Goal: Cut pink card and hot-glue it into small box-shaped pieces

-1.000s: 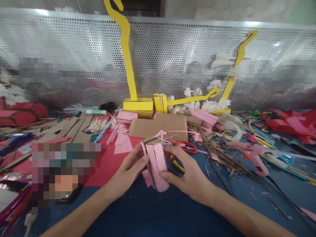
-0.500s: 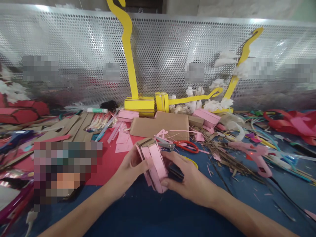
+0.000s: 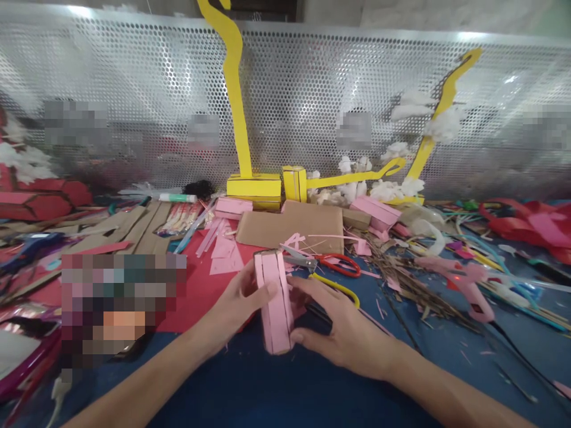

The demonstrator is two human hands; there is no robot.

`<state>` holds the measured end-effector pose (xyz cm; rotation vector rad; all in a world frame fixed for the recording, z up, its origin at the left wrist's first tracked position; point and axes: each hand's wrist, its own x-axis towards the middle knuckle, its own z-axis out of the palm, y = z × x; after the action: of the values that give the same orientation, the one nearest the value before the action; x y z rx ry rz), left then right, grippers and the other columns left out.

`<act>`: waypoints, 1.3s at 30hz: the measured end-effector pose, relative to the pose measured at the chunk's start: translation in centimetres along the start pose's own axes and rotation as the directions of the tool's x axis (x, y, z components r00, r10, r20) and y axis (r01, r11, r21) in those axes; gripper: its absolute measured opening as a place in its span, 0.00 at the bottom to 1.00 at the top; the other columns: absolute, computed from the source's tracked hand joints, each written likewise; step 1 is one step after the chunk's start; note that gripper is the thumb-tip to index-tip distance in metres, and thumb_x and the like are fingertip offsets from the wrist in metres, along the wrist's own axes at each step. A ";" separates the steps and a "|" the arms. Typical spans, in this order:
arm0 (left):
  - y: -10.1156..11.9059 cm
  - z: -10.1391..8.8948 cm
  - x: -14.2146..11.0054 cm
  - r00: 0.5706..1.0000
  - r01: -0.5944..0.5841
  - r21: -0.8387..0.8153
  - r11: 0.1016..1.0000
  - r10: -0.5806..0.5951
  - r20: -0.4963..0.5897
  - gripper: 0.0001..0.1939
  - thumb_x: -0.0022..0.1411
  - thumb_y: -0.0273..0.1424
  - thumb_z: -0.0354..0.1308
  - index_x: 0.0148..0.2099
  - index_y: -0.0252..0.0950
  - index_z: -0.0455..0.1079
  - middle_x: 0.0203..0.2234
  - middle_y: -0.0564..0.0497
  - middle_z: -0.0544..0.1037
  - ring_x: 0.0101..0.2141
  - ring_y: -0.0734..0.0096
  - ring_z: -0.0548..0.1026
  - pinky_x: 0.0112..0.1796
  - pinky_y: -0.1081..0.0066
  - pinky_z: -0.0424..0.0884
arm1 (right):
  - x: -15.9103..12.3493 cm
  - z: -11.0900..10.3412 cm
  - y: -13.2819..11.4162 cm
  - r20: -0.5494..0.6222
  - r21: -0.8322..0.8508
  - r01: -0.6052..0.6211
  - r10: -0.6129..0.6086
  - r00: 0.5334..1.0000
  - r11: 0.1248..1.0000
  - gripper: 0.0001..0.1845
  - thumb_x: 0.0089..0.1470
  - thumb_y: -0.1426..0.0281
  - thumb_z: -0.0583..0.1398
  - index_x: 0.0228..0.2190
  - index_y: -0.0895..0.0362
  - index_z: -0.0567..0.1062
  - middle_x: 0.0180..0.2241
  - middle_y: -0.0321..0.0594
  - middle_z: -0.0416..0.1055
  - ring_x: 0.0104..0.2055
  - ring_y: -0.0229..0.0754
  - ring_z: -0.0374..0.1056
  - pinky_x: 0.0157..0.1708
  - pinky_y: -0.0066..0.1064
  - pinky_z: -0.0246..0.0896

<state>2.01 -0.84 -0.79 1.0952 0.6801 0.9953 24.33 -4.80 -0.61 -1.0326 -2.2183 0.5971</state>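
A left hand point(image 3: 247, 297) holds a narrow, pink paper-covered block point(image 3: 276, 312) with dark seams, its thumb pressed on the front face and its fingers bent behind. The right hand point(image 3: 341, 327), half open with thumb and forefinger spread apart, meets the block's lower right edge with its thumb; whether the partly hidden fingers grip the back cannot be told. The block tilts slightly, above a dark blue tabletop point(image 3: 285, 395). Just beyond lie metal scissor blades point(image 3: 300, 259) and a red looped handle point(image 3: 341, 265), with a curved yellow handle point(image 3: 341, 289) near the right hand. A flat red sheet point(image 3: 196, 291) spreads by the left wrist, while a pink glue gun point(image 3: 459, 276), a red light glowing on its body, lies to the right beside brown cardboard scraps point(image 3: 419, 288). Farther back, a flat brown cardboard piece point(image 3: 289, 227) sits between two small pink boxes point(image 3: 233, 207) point(image 3: 375, 213). Behind it, a yellow box point(image 3: 254, 189) bears a tall, wavy yellow strip point(image 3: 234, 89) before a perforated silver metal panel point(image 3: 307, 89), with fluffy white tufts point(image 3: 444, 125) on another yellow strip at right.
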 end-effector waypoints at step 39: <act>2.0 -2.7 1.7 0.845 -0.394 0.372 0.841 0.490 -0.213 0.27 0.60 0.36 0.70 0.58 0.46 0.64 0.54 0.50 0.76 0.54 0.63 0.74 0.53 0.66 0.71 | 0.6 -1.5 2.4 0.103 -0.301 -0.096 0.132 0.986 0.949 0.04 0.62 0.70 0.62 0.33 0.53 0.73 0.56 0.47 0.68 0.66 0.55 0.57 0.61 0.52 0.59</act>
<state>-0.20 2.01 0.19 1.4417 0.8723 1.5193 26.33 -2.73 -0.78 -1.3143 -2.4186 0.3918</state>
